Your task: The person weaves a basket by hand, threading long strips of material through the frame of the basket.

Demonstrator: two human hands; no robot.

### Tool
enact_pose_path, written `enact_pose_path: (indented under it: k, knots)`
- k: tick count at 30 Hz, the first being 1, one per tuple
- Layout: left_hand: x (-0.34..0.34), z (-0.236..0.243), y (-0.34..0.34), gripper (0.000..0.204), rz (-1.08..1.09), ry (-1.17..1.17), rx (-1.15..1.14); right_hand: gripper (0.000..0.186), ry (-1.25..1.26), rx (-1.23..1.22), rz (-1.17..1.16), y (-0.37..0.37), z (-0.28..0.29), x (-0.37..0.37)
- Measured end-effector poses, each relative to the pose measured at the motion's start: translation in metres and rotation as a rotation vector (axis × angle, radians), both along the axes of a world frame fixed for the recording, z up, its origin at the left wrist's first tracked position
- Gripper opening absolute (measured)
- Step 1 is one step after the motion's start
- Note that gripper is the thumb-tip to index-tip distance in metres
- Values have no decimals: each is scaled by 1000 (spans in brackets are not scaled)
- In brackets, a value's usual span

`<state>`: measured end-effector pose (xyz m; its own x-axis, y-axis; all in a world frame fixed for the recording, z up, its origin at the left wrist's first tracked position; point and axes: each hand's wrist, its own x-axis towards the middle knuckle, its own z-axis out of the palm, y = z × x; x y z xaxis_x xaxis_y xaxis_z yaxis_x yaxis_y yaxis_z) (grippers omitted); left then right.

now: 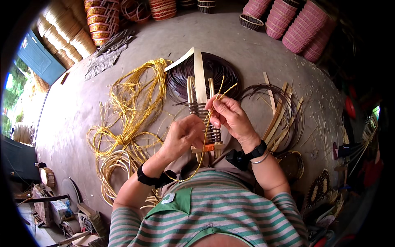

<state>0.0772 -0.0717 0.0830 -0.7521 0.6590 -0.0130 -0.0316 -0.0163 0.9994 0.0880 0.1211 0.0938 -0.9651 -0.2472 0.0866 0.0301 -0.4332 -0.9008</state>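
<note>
Striped green-and-grey shirt (222, 201) cloth lies nearest. Past it, in front of the lap, is a narrow frame (198, 108) of pale rods woven with dark brown strands. The right hand (233, 117) pinches a twisted golden cord (229, 89) above it; the left hand (179, 135) curls alongside, its grip unclear. Grey floor (74, 115) reaches stacked pink baskets (304, 26). Golden bundles (123, 139) and a dark coil (228, 74) lie near; both hands partly cover the frame.

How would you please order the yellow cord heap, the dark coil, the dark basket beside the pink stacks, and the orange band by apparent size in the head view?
Largest to smallest:
1. Yellow cord heap
2. Dark coil
3. Dark basket
4. Orange band
</note>
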Motion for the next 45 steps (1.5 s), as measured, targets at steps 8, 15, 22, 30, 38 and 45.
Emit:
enact_pose_path:
  k: [8,15,22,30,38,45]
  knots:
    - [-4,11,10,24,-147,-121,-68,26,62,122,-110,-2,2,1]
    - [-36,8,-16,7,29,1232,-394,32,13,-154,-155,17,13,4]
    - [-87,-19,-124,21,157,1472,-650,18,-56,19,-772,245,-11,17]
    - [-112,-30,-160,8,235,1391,-924,37,-386,794,-1594,496,-8,178]
    - [-99,14,48,17,121,1332,-734,42,1021,1659,-1031,155,83,-3]
    - [-71,25,59,16,-44,1609,-421,23,721,1186,-696,51,21,-16]
